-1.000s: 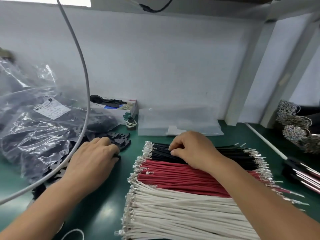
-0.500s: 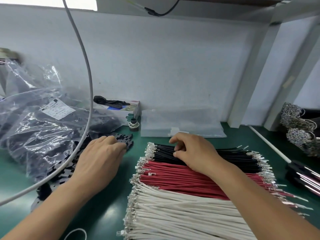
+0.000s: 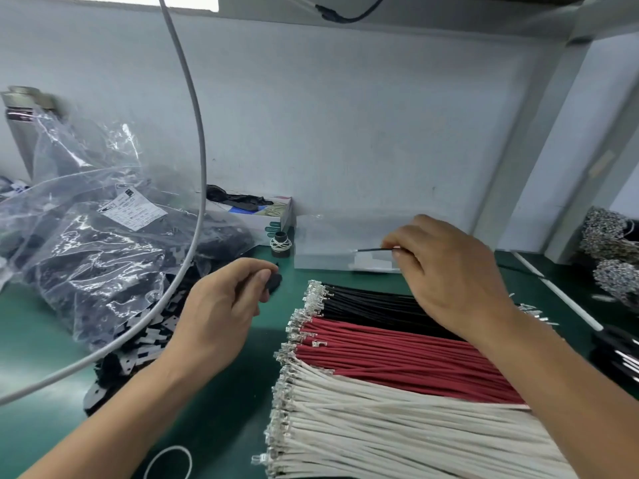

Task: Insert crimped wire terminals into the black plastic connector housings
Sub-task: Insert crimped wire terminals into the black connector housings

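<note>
Left hand: your left hand (image 3: pixel 221 305) is raised just above the green mat (image 3: pixel 214 409), palm turned inward, thumb and fingertips pinched shut on a small black connector housing (image 3: pixel 274 282).
Right hand: your right hand (image 3: pixel 446 271) is lifted over the far end of the black wires (image 3: pixel 373 305), knuckles up, wrist bent down, thumb and forefinger closed on one black wire (image 3: pixel 375 249) that points left with its terminal tip forward.
Gap: housing and wire tip are apart, not yet mated.
Wire stock: red wires (image 3: pixel 397 354) and white wires (image 3: pixel 397 426) lie in rows beside the black ones.
Housing stock: loose housings (image 3: pixel 138 354) spill from the clear bag (image 3: pixel 86 257) at your left.
</note>
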